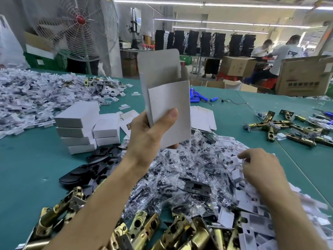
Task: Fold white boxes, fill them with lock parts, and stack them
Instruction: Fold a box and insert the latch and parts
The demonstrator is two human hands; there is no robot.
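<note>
Your left hand (149,134) pinches the open white box (169,105) upright, while below and right of it your right hand (261,168) curls into the bagged parts (180,168), perhaps empty; a slack thumb could tip the box.

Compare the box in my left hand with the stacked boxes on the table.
The held box is open, its top flap standing up; the stacked boxes are closed. The held box stands upright in the left hand; the stacked boxes lie flat on the table. Both are white cardboard.
</note>
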